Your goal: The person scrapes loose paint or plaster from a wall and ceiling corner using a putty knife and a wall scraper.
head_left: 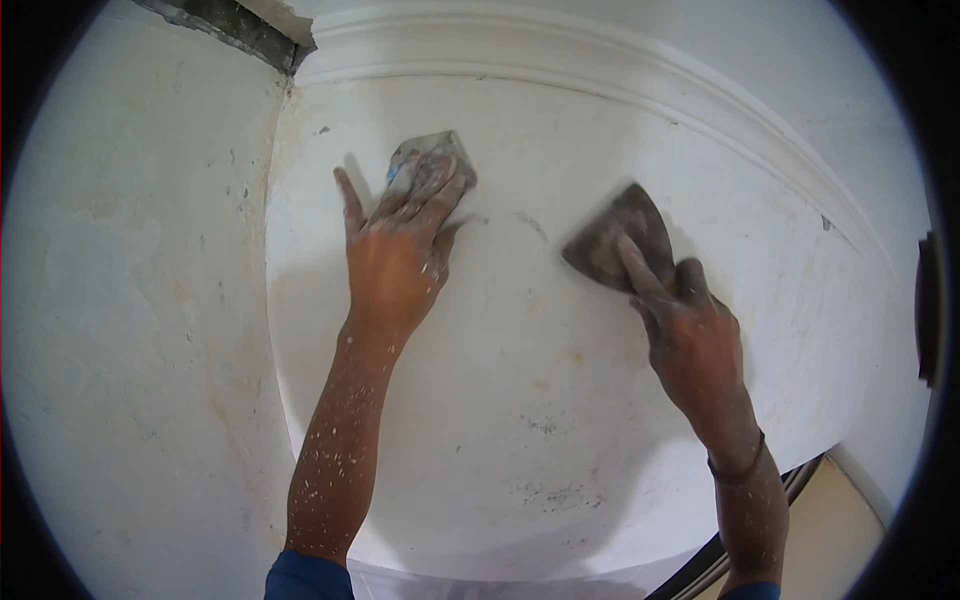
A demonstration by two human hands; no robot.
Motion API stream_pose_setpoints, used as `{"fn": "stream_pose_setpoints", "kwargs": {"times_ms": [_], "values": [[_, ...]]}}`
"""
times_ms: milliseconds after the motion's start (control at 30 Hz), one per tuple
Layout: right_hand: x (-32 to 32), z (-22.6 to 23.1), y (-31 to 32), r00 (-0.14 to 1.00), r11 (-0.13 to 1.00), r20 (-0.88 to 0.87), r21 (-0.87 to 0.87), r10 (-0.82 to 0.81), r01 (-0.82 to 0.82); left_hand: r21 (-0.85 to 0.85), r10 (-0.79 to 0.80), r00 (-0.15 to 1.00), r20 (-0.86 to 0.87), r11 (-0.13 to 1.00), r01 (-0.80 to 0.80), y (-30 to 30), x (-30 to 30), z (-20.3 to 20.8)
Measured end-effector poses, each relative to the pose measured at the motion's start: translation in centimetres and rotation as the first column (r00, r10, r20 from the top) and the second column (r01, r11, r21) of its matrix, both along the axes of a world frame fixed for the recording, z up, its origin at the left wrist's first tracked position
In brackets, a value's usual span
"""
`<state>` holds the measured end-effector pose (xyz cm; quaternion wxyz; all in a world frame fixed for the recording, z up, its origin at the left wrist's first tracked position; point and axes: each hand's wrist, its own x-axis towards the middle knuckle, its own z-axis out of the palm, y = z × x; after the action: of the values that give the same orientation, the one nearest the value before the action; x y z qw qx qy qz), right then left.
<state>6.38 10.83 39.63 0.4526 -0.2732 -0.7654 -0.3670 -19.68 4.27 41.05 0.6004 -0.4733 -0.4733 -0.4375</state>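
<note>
High on a white wall (480, 340), my left hand (395, 265) has its fingers over a crumpled, dusty grey sheet (440, 155). Whether that sheet is paper, cloth or plastic I cannot make out; a small blue patch shows on it. My little finger sticks out to the side. To the right, my right hand (695, 345) grips a putty knife (632, 235). Its wide dark blade lies close to the wall, with my index finger stretched along it; the handle is hidden in my palm. White specks cover my left forearm.
An adjoining wall (130, 300) meets this one at a corner on the left. Moulded cornice (520, 50) runs along the top, with a broken dark gap (235, 30) at upper left. Grey scuffs (555, 495) mark the lower wall. A dark curved edge (800, 480) shows at lower right.
</note>
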Motion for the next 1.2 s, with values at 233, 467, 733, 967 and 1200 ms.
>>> {"fn": "stream_pose_setpoints", "kwargs": {"times_ms": [233, 467, 733, 967, 1200], "values": [[-2.8, 1.3, -2.3, 0.969, 0.958, 0.072, 0.189, -0.235, 0.218, -0.042, -0.095, 0.995, -0.006, 0.995, 0.095, -1.2, -1.7, -4.8], [-2.6, 1.2, -2.5, 0.897, 0.906, 0.166, 0.19, -0.409, 0.378, -0.017, -0.099, 0.993, -0.071, 0.995, 0.098, -1.1, -2.6, -4.8], [-1.8, 0.8, -3.4, 0.876, 0.867, 0.102, 0.239, -0.471, 0.438, 0.008, -0.147, 0.989, -0.018, 0.989, 0.148, -1.3, -2.0, -5.0], [-2.5, 0.7, -3.2, 0.927, 0.925, 0.101, 0.166, -0.361, 0.342, 0.014, -0.151, 0.988, 0.016, 0.988, 0.151, -1.0, -1.9, -5.4], [-2.2, 0.3, -2.5, 0.932, 0.934, 0.107, 0.135, -0.345, 0.331, 0.007, -0.15, 0.989, -0.003, 0.989, 0.15, -1.1, -1.9, -5.8]]}}
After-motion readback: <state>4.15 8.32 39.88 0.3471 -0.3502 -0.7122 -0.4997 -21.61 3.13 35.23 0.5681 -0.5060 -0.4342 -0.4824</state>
